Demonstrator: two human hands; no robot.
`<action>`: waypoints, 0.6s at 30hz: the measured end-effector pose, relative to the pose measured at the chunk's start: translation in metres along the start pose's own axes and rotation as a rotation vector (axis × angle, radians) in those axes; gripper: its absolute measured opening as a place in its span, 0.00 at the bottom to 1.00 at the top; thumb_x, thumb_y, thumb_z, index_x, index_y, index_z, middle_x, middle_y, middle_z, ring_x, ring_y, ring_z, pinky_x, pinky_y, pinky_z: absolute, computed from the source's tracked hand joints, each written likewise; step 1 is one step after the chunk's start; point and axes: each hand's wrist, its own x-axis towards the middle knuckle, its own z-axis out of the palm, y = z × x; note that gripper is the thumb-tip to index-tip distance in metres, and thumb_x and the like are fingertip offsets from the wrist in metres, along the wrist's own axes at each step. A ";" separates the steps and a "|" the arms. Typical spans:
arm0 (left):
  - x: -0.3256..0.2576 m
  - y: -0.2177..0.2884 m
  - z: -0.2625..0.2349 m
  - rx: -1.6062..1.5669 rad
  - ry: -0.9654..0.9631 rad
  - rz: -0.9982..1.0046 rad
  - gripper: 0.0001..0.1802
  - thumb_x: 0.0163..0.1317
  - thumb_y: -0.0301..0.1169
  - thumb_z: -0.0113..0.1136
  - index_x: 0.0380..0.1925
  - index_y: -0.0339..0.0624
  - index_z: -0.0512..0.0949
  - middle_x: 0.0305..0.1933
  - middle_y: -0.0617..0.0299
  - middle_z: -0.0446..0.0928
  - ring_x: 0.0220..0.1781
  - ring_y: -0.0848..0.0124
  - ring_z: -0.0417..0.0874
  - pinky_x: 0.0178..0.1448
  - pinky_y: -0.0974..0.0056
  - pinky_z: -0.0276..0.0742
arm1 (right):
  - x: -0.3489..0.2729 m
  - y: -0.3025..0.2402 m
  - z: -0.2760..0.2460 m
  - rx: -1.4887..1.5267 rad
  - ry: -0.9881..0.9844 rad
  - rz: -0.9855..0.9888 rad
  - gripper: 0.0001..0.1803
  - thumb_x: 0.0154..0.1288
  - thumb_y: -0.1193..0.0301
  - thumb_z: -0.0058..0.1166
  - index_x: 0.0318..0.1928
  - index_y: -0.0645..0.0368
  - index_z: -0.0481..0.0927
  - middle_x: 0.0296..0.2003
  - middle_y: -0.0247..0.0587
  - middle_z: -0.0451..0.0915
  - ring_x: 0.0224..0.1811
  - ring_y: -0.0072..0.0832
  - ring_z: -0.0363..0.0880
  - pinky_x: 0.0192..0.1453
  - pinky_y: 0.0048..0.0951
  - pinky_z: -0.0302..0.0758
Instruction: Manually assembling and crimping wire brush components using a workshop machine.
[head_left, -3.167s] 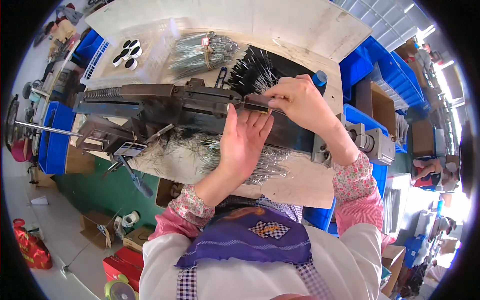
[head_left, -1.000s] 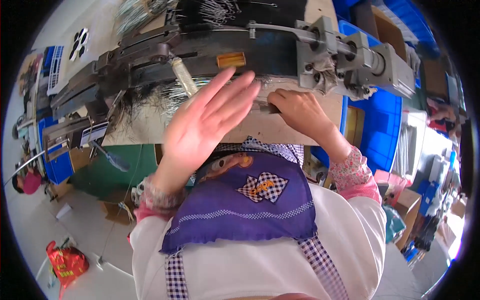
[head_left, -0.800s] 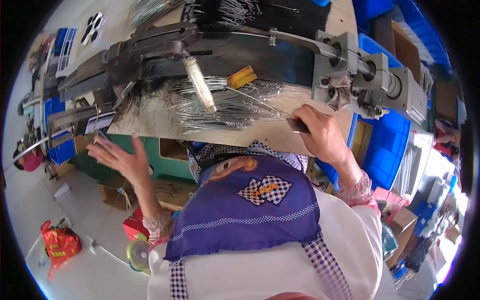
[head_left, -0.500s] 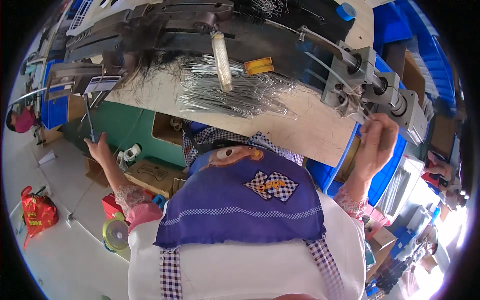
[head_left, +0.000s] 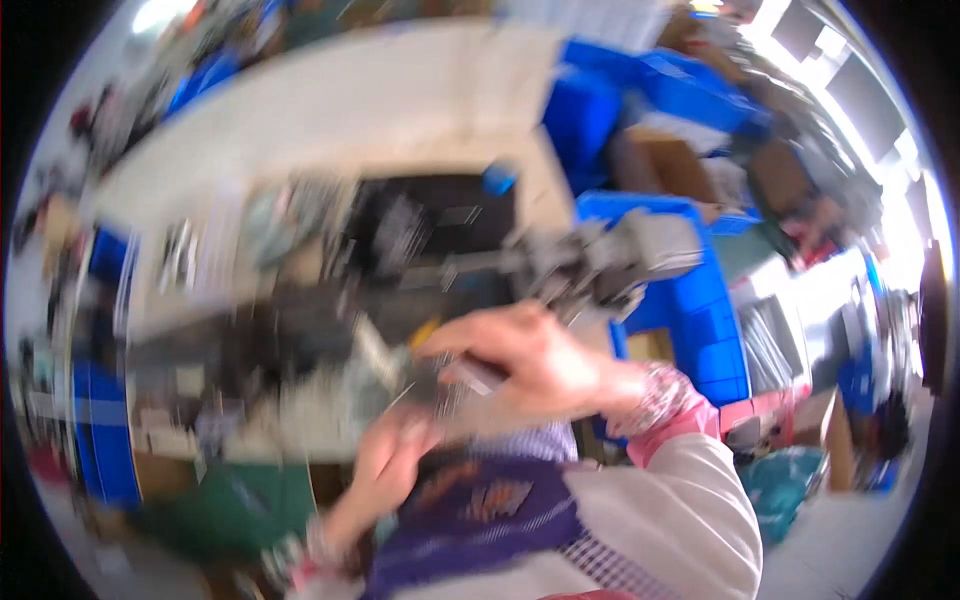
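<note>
Motion smears this moment. My right hand (head_left: 530, 365) reaches in from the right over the bench's near edge, its fingers pointing left and curved downward. Just below and to its left is my left hand (head_left: 385, 465), its fingers blurred together. Thin greyish streaks (head_left: 450, 392) show between the two hands; I cannot make out whether either hand holds them. Past my hands lie part of the wire pile (head_left: 362, 392), a pale wrapped lever (head_left: 375, 350) and a small yellow block (head_left: 425, 333). The grey metal machine fixture (head_left: 590, 265) stands just beyond my right hand.
A blue bin (head_left: 690, 325) stands to the right, beside the fixture. Farther back, a black mat (head_left: 450, 225) lies on the bench, with a blue tape roll (head_left: 498, 178) at its corner. Blue crates (head_left: 690, 85) and an open cardboard box (head_left: 665, 165) sit at the far right.
My view has swung round and now shows more of the bench's far side. My right hand has left the fixture, my left hand has left the lever at the left, and both have come together.
</note>
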 end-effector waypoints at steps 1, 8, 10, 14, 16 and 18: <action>-0.008 -0.029 -0.019 0.138 0.076 0.109 0.11 0.71 0.28 0.42 0.38 0.35 0.74 0.28 0.60 0.71 0.32 0.70 0.72 0.37 0.67 0.69 | -0.003 0.009 -0.007 -0.107 0.081 0.019 0.16 0.50 0.79 0.60 0.43 0.59 0.79 0.34 0.45 0.80 0.37 0.43 0.82 0.39 0.37 0.79; 0.006 -0.058 -0.001 -0.504 0.438 -0.232 0.14 0.75 0.39 0.43 0.49 0.41 0.71 0.40 0.64 0.72 0.39 0.71 0.77 0.40 0.65 0.77 | 0.010 0.070 0.014 -0.587 0.005 -0.186 0.08 0.54 0.73 0.55 0.35 0.61 0.78 0.36 0.45 0.73 0.36 0.43 0.79 0.38 0.38 0.78; 0.017 -0.024 0.020 -0.444 0.417 -0.238 0.13 0.74 0.40 0.46 0.44 0.42 0.71 0.35 0.67 0.71 0.31 0.75 0.73 0.28 0.69 0.72 | 0.016 0.080 0.024 -0.666 -0.046 -0.207 0.07 0.52 0.73 0.55 0.33 0.59 0.79 0.35 0.42 0.75 0.36 0.39 0.80 0.37 0.36 0.80; 0.034 0.036 -0.003 -0.939 0.244 -0.103 0.12 0.75 0.38 0.44 0.33 0.45 0.68 0.33 0.71 0.66 0.19 0.84 0.55 0.17 0.75 0.52 | 0.031 0.094 0.029 -1.031 -0.264 -0.153 0.07 0.54 0.69 0.53 0.34 0.55 0.79 0.32 0.37 0.76 0.37 0.33 0.79 0.35 0.31 0.80; 0.034 0.051 -0.031 -1.323 0.175 -0.229 0.13 0.75 0.38 0.42 0.33 0.44 0.67 0.31 0.70 0.63 0.16 0.84 0.52 0.16 0.76 0.49 | 0.031 0.091 0.022 -0.994 -0.206 -0.141 0.07 0.55 0.68 0.53 0.34 0.54 0.79 0.33 0.38 0.76 0.37 0.34 0.80 0.36 0.33 0.80; 0.027 0.038 -0.066 -1.759 0.036 -0.020 0.14 0.76 0.38 0.40 0.38 0.42 0.70 0.30 0.69 0.62 0.15 0.83 0.51 0.15 0.75 0.48 | 0.037 0.084 0.014 -1.034 -0.231 -0.155 0.05 0.53 0.71 0.53 0.31 0.57 0.77 0.33 0.38 0.76 0.36 0.34 0.80 0.35 0.34 0.80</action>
